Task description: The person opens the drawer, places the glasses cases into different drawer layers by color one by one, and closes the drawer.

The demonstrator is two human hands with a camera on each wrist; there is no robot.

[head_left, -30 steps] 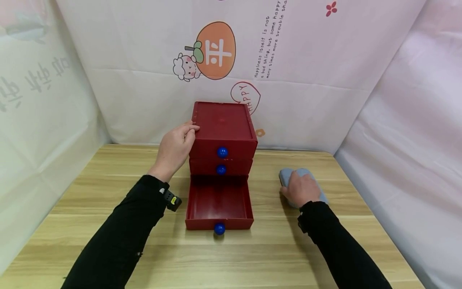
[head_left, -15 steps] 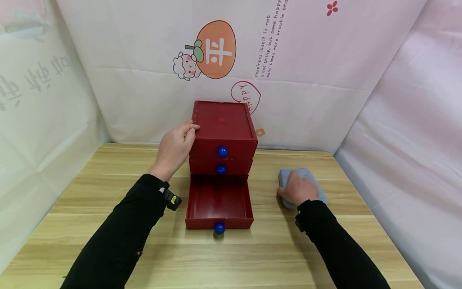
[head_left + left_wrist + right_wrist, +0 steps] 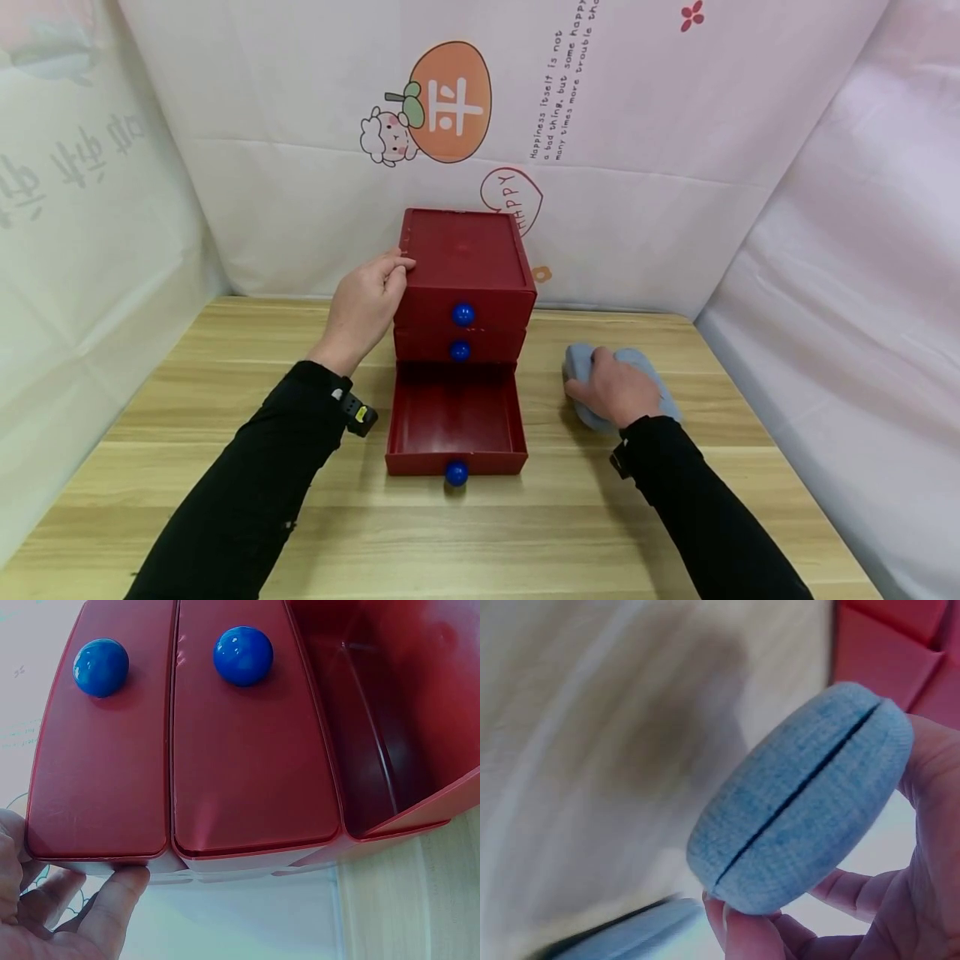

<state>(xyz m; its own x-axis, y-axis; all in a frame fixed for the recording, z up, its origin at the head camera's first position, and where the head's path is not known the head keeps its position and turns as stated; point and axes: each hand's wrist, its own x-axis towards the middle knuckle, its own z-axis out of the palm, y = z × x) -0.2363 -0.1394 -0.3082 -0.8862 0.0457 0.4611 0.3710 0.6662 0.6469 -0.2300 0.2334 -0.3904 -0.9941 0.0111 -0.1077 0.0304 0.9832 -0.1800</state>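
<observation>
A dark red drawer cabinet (image 3: 465,250) with round blue knobs stands at the middle of the table; its bottom drawer (image 3: 457,463) is pulled out and looks bare inside. My left hand (image 3: 363,308) grips the cabinet's upper left edge, and in the left wrist view its thumb (image 3: 116,904) presses the side wall. To the right, my right hand (image 3: 618,390) holds a light blue fabric-covered case (image 3: 802,802), possibly a glasses case, with a dark seam along it. The case appears lifted and tilted off the table. Beneath lies another grey-blue thing (image 3: 641,934) with a dark edge, mostly cut off.
The wooden table (image 3: 465,542) reaches to a printed white cloth (image 3: 300,217) behind and cloth walls on both sides. The pulled-out drawer sticks forward between my arms. Two upper drawers (image 3: 487,343) are closed.
My right hand has shifted slightly left and has raised the blue case, which now shows apart from the blue thing beside it. The left hand and the cabinet stay put.
</observation>
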